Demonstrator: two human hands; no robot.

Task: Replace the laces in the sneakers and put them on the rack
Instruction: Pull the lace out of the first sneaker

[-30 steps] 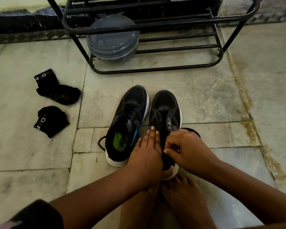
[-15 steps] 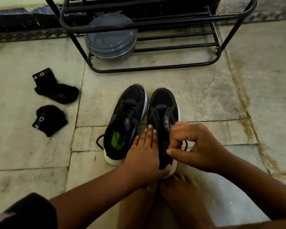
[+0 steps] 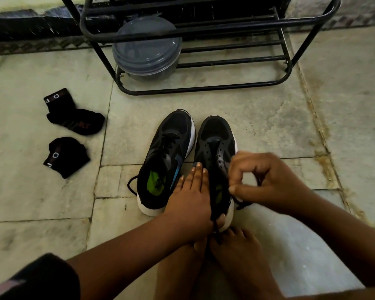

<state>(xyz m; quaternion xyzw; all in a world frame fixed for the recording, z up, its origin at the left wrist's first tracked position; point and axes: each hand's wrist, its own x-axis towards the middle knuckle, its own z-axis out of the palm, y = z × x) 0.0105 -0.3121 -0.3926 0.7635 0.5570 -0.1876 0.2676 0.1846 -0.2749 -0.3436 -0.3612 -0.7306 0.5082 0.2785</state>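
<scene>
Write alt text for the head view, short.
A person seated on a stone floor works on the right sneaker of a black pair: the left hand lies flat along it while the right hand pinches a black lace. The left sneaker is laced; two black socks lie left, a metal rack with a lidded container stands beyond.

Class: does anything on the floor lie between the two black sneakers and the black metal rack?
Nothing visible: bare stone floor separates the black sneakers from the black metal rack. The grey lidded container fills its lowest shelf's left end.
</scene>
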